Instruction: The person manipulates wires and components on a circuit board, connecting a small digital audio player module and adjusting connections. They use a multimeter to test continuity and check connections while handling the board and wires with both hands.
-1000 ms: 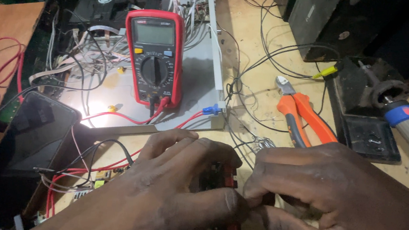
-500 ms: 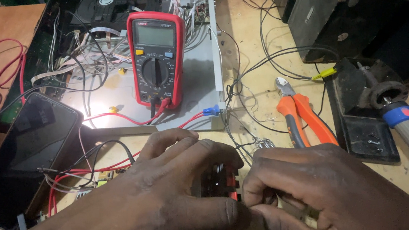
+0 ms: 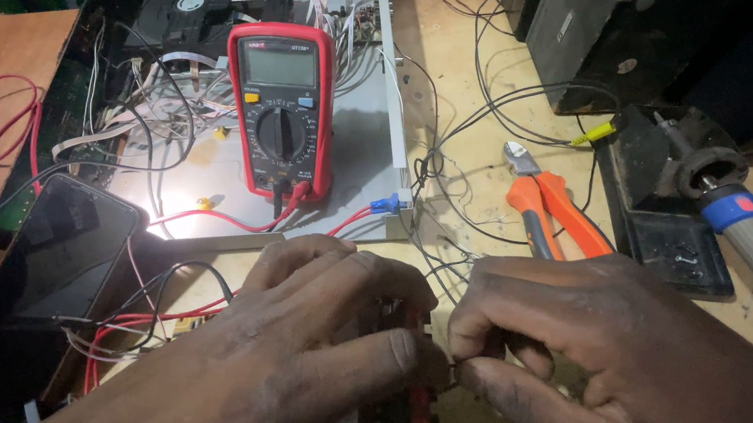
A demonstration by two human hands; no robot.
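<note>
Head view: small dark component (image 3: pixel 408 408) pinched between both hands' fingers (image 3: pixel 400 347).

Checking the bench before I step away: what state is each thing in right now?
Multimeter: upright on the grey panel, display blank, red and black leads plugged in.
Phone: lying flat, screen dark.
Orange pliers: lying on the table, untouched.
Soldering iron: resting in its black stand.
Left hand: covering a small component.
Right hand: pinching a thin wire.
</note>
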